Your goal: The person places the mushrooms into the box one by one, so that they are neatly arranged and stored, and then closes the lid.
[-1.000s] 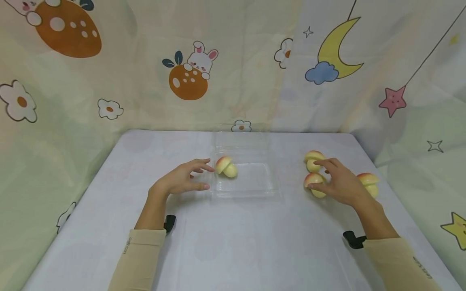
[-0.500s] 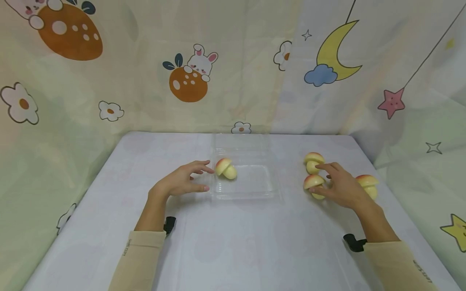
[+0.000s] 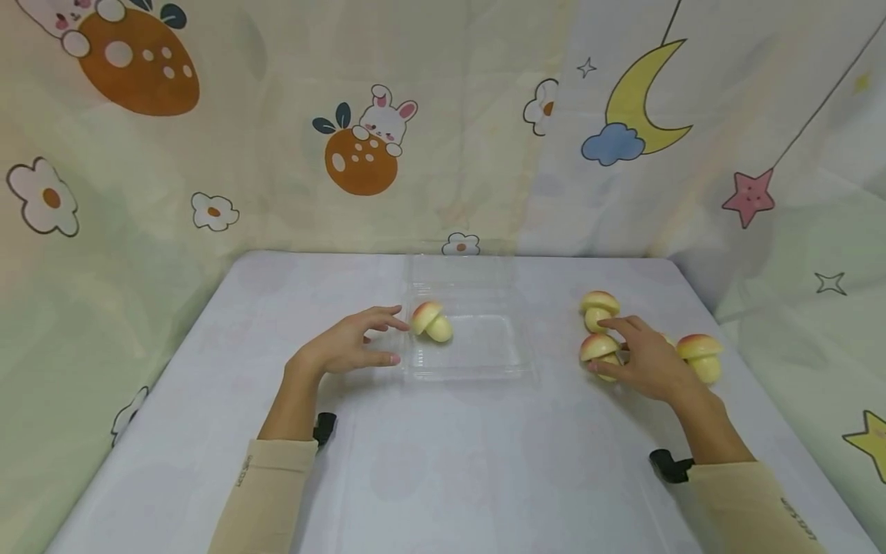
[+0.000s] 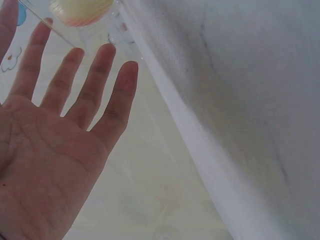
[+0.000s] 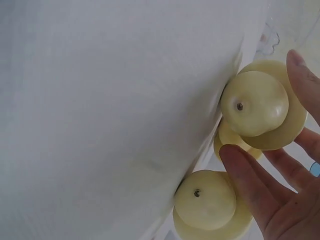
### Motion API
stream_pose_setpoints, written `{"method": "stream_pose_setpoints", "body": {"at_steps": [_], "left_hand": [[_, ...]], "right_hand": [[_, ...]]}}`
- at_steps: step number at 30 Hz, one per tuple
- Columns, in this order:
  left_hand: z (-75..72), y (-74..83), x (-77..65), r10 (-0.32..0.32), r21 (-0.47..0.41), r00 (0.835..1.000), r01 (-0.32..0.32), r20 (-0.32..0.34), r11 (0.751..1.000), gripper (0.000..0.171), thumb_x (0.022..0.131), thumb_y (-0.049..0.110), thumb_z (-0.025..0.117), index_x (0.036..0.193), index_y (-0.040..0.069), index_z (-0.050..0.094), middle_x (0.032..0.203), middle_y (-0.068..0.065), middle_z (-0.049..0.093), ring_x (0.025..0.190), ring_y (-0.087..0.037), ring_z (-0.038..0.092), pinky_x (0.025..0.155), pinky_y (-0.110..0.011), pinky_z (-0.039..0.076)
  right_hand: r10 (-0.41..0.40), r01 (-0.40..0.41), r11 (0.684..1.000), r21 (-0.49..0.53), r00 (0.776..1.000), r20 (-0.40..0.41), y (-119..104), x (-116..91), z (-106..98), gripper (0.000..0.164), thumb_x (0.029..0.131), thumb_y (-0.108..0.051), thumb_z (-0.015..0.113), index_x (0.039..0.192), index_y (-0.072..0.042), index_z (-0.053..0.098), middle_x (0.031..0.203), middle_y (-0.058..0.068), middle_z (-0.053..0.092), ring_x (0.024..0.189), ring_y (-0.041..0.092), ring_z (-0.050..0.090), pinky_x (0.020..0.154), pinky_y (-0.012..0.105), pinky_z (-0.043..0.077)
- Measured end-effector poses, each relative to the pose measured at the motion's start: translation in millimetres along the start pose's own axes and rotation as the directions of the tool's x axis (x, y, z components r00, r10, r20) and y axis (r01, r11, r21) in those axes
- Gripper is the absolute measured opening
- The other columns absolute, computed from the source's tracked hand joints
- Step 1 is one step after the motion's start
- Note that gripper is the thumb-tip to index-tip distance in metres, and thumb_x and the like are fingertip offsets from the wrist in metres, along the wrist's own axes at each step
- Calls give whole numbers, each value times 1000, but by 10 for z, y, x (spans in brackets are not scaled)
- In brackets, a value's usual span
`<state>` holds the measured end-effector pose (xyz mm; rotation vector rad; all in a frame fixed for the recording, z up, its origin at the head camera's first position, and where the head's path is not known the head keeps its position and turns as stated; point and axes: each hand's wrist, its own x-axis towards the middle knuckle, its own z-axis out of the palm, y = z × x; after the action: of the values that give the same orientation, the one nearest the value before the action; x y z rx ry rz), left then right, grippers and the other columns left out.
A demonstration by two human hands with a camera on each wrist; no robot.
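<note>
Yellow mushroom-shaped pieces with reddish caps lie on the white table. One mushroom sits in the left part of a clear plastic box. My left hand hovers at the box's left side, fingers spread and holding nothing; the left wrist view shows its bare palm. At the right, my right hand reaches around the near mushroom, thumb and fingers loosely bent on either side of it. The index fingertip overlaps the far mushroom in the head view. Another mushroom lies beyond the wrist.
The box's transparent lid lies folded back toward the rear wall. A printed cloth with rabbits, flowers and a moon closes off the back and sides. The table stretches in front of the box, between both forearms.
My right hand has drawn slightly toward me over the near mushroom. The left hand and the mushrooms stay put; the head view has shifted a little.
</note>
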<state>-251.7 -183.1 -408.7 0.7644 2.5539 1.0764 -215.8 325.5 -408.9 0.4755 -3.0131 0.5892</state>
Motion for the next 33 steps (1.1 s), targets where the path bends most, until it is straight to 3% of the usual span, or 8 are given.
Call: {"method": "stream_pose_setpoints", "body": {"at_steps": [9,21,33], "left_hand": [[-15,22,21,-3,6,1000,3,9,1000,56,90,33,81,140,18,64,166,-5,34,140,-34,49,112,-56,45],[3,-20,29,-14,2,1000,14,7,1000,57,90,36,81,141,19,63,167,-4,34,140,-32,50,113,-56,45],[2,-18,15,-16,-3,1000,16,3,1000,56,90,35,81,141,19,63,167,-4,34,140,-32,49,113,-56,44]], "right_hand": [[-19,19,999,34,1000,-8,25,1,50,74,89,-39,81,144,-2,50,137,26,53,106,46,66,85,61,56],[-37,38,992,120,999,-16,-1,58,53,62,90,-29,82,138,0,56,131,23,57,108,47,65,83,50,61],[-117,135,962,237,989,-85,-138,172,119,58,90,-16,81,139,2,55,138,22,56,109,44,67,83,48,62]]}}
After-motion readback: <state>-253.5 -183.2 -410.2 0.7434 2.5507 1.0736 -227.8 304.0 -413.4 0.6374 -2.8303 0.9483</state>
